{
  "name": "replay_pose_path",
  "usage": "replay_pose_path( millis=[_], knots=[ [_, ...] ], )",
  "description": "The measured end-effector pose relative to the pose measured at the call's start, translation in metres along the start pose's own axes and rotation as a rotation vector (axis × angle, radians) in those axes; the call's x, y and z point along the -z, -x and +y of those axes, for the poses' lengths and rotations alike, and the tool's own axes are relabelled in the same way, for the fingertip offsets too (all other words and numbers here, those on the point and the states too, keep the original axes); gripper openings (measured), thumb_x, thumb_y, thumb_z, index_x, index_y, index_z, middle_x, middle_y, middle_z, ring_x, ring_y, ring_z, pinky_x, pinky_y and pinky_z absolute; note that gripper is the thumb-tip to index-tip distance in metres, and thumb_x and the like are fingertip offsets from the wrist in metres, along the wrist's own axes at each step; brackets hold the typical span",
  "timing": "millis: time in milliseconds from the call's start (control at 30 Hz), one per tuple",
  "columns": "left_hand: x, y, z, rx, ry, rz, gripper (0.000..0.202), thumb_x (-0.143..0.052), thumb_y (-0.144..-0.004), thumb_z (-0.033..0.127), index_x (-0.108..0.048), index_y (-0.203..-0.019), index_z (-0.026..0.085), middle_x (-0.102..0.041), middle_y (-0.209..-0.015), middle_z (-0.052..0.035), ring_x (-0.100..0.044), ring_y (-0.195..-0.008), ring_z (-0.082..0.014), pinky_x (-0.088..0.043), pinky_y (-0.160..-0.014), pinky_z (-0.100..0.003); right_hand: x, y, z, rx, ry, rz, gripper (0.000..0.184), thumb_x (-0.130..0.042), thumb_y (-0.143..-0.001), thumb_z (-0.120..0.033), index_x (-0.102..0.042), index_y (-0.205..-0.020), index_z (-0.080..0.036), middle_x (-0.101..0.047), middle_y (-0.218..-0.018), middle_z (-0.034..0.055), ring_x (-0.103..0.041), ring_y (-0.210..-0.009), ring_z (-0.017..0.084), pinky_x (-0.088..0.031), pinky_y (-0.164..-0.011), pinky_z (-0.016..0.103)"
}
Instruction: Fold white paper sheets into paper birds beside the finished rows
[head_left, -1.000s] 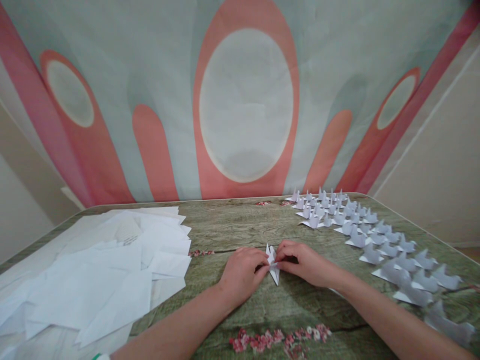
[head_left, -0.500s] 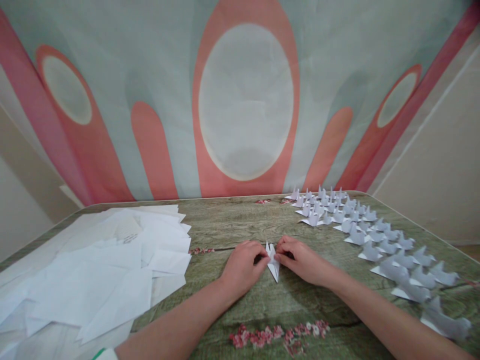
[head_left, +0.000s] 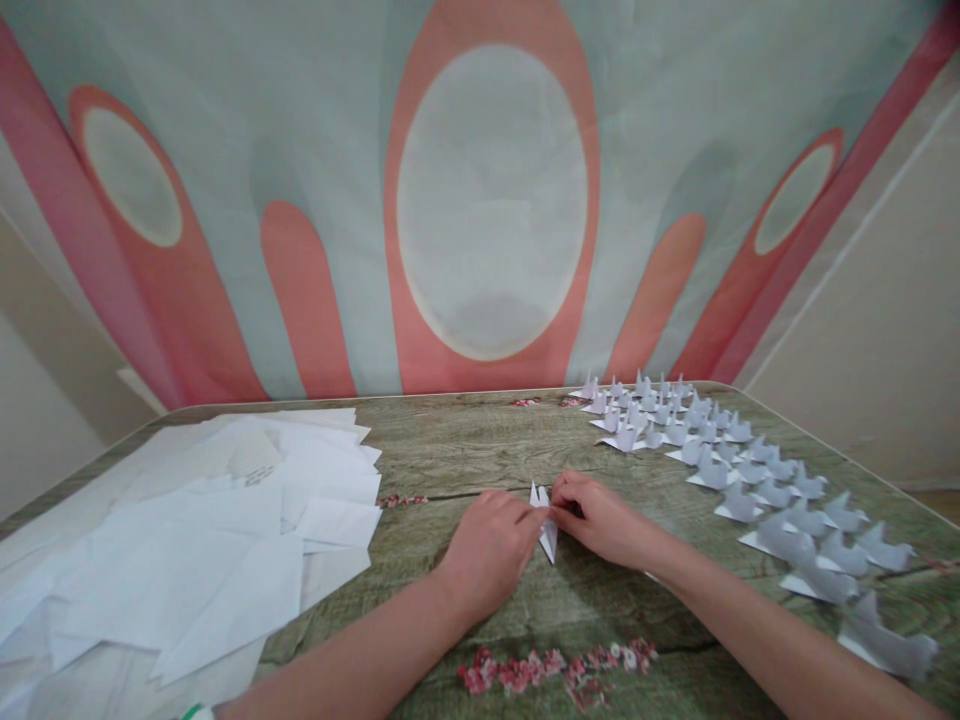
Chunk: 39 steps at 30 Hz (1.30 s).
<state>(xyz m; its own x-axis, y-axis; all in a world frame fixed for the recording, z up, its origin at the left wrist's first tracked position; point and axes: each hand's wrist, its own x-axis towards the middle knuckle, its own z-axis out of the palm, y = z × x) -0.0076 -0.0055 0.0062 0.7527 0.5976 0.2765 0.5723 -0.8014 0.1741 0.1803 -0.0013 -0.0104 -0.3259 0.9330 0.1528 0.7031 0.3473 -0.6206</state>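
Observation:
A small folded white paper piece [head_left: 546,522] stands on the wood-patterned table [head_left: 465,450], held between both hands. My left hand [head_left: 491,550] pinches its left side with closed fingers. My right hand [head_left: 604,520] pinches its right side, fingers curled tight against the paper. The piece's pointed tips show above and below the fingers; its middle is hidden by them.
A loose heap of white paper sheets [head_left: 187,540] covers the table's left side. Several rows of finished folded paper birds [head_left: 750,480] run along the right side toward the far edge. A patterned cloth backdrop [head_left: 487,200] hangs behind the table.
Both hands stay on the folded piece; my left hand's fingers have shifted slightly further over it. The view has dipped a little.

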Motion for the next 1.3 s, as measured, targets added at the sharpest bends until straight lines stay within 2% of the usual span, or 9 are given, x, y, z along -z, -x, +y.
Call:
replay_pose_path(
  millis=[100,267,500,1000,1100,1300],
  knots=[
    [0.0,0.002,0.006,0.002,-0.08,-0.018,0.026,-0.049,-0.086,0.022,-0.055,-0.111,0.016,-0.063,-0.098,-0.0093,-0.054,-0.093,-0.0245,-0.039,-0.083,-0.038,-0.001,-0.001,0.0,-0.001,0.011,0.001,0.017,-0.052,-0.08,-0.017,-0.056,-0.063,-0.018,-0.056,-0.075,0.003,-0.053,-0.071,0.016,-0.041,-0.066,0.028],
    [-0.003,0.005,0.014,-0.017,-0.157,-0.009,0.037,-0.055,-0.083,0.028,-0.053,-0.115,0.009,-0.055,-0.118,-0.0131,-0.046,-0.108,-0.0277,-0.034,-0.093,-0.041,-0.002,-0.001,0.001,-0.008,0.031,0.004,0.015,-0.052,-0.079,-0.017,-0.054,-0.065,-0.018,-0.054,-0.074,0.0032,-0.052,-0.07,0.016,-0.041,-0.065,0.028],
    [-0.006,0.006,0.015,-0.023,-0.232,-0.023,0.041,-0.052,-0.084,0.038,-0.056,-0.111,0.007,-0.06,-0.11,-0.0106,-0.047,-0.109,-0.0251,-0.033,-0.096,-0.039,-0.003,0.001,-0.001,-0.021,0.064,0.018,0.015,-0.051,-0.081,-0.019,-0.052,-0.067,-0.018,-0.052,-0.075,0.003,-0.051,-0.071,0.016,-0.04,-0.066,0.029],
    [-0.007,0.006,0.018,0.009,-0.249,-0.054,0.05,-0.051,-0.083,0.045,-0.055,-0.115,0.005,-0.057,-0.116,-0.0127,-0.044,-0.114,-0.0266,-0.03,-0.099,-0.039,-0.007,0.007,-0.003,-0.059,0.122,0.062,0.011,-0.052,-0.082,-0.019,-0.049,-0.071,-0.019,-0.049,-0.08,0.0023,-0.051,-0.073,0.015,-0.04,-0.067,0.028],
    [-0.007,0.006,0.018,0.001,-0.25,-0.059,0.048,-0.051,-0.084,0.043,-0.056,-0.114,0.006,-0.057,-0.116,-0.0123,-0.042,-0.117,-0.0267,-0.029,-0.101,-0.039,-0.007,0.009,-0.003,-0.079,0.204,0.081,0.01,-0.054,-0.082,-0.024,-0.051,-0.074,-0.019,-0.051,-0.081,0.0024,-0.051,-0.075,0.017,-0.038,-0.07,0.031],
    [-0.004,0.005,0.019,-0.035,-0.268,-0.095,0.047,-0.047,-0.086,0.041,-0.056,-0.112,0.004,-0.059,-0.111,-0.0145,-0.048,-0.109,-0.0263,-0.029,-0.1,-0.039,-0.007,0.012,-0.002,-0.095,0.264,0.105,0.013,-0.053,-0.083,-0.032,-0.053,-0.078,-0.02,-0.053,-0.084,0.0022,-0.052,-0.08,0.018,-0.033,-0.072,0.033]
  ],
)
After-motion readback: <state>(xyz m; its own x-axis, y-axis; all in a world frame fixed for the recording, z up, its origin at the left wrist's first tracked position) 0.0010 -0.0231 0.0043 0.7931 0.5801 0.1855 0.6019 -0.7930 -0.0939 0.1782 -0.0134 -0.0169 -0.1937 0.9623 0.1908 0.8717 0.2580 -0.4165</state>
